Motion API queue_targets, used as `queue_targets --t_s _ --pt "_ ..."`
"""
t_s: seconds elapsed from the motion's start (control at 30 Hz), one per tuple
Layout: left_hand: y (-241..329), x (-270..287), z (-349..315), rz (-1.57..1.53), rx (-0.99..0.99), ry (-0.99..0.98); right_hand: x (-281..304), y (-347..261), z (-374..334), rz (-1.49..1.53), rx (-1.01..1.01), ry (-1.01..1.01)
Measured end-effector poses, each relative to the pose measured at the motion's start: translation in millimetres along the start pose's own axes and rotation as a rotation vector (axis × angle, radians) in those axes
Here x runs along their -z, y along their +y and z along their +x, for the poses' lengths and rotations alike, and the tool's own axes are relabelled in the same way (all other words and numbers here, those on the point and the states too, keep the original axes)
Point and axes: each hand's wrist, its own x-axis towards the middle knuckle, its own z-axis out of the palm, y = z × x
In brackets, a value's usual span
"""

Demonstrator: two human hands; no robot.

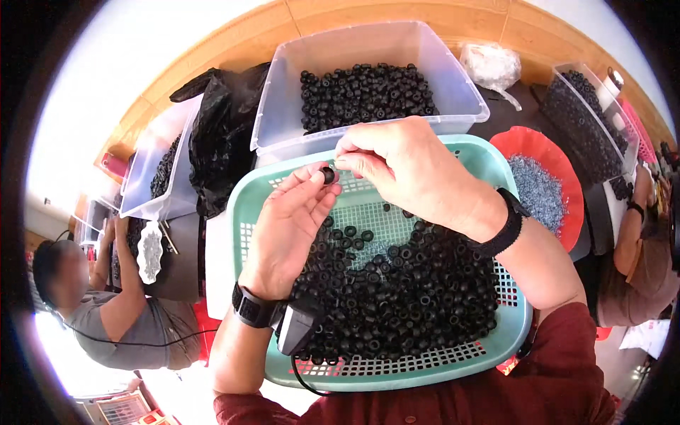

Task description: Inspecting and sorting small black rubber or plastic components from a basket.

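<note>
Above the far part of a green plastic basket (523,333), my left hand (287,230) pinches a small round black plastic part (327,175) with a hole in it, between thumb and fingertips. Close beside that part, my right hand (425,180) has its thumb and forefinger pressed together. Whatever sits between those fingertips is too small to make out. Many loose black ring-shaped parts (397,304) fill the near side of the basket, under both hands.
A clear plastic bin (283,78) of black parts stands beyond the basket. To the right are a red scalloped dish (572,212) with small bluish pieces (535,188) and another clear bin (588,127). A black plastic bag (223,134) lies left. People (134,319) work on both sides.
</note>
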Motion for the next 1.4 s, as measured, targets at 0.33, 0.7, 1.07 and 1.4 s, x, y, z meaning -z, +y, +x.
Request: queue_targets --t_s 0.33,0.7,1.07,1.4 --pt "-2.3 -3.6 1.3 0.019 -0.062 -0.016 -1.6 5.3 -2.0 -0.159 0.153 0.010" --pt "-2.1 -4.8 0.5 0.140 -0.231 -0.025 2.2 -4.8 -6.1 -0.606 0.396 0.017" --pt "-4.4 -4.3 -0.6 0.309 -0.322 0.026 -6.3 -2.6 -11.1 -0.558 0.388 -0.020" --pt "-4.0 5.8 5.0 -0.028 -0.127 -0.047 -16.0 2.8 -9.2 -0.139 0.136 0.010"
